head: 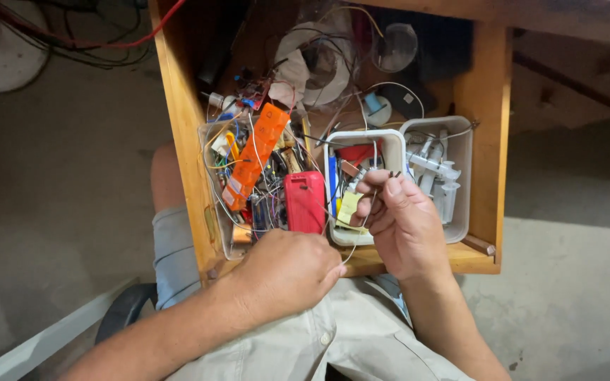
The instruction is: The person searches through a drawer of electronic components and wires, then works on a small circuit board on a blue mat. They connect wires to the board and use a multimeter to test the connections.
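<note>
I sit in front of an open wooden drawer (pixel 487 141) full of electronic parts. My right hand (pixel 400 222) pinches a thin wire (pixel 372 212) between thumb and fingers, above a white tray (pixel 393 141) with small parts in it. My left hand (pixel 287 271) is closed near the drawer's front edge and holds the wire's lower end, just below a red rectangular device (pixel 304 201). A long orange part (pixel 255 155) lies slanted across a tangle of wires on the drawer's left side.
A second white tray (pixel 464 176) at the right holds several plastic syringes. A roll of tape (pixel 315 63) and a round clear lid (pixel 395 46) lie at the back of the drawer. Cables (pixel 72 42) run over the grey floor at the upper left.
</note>
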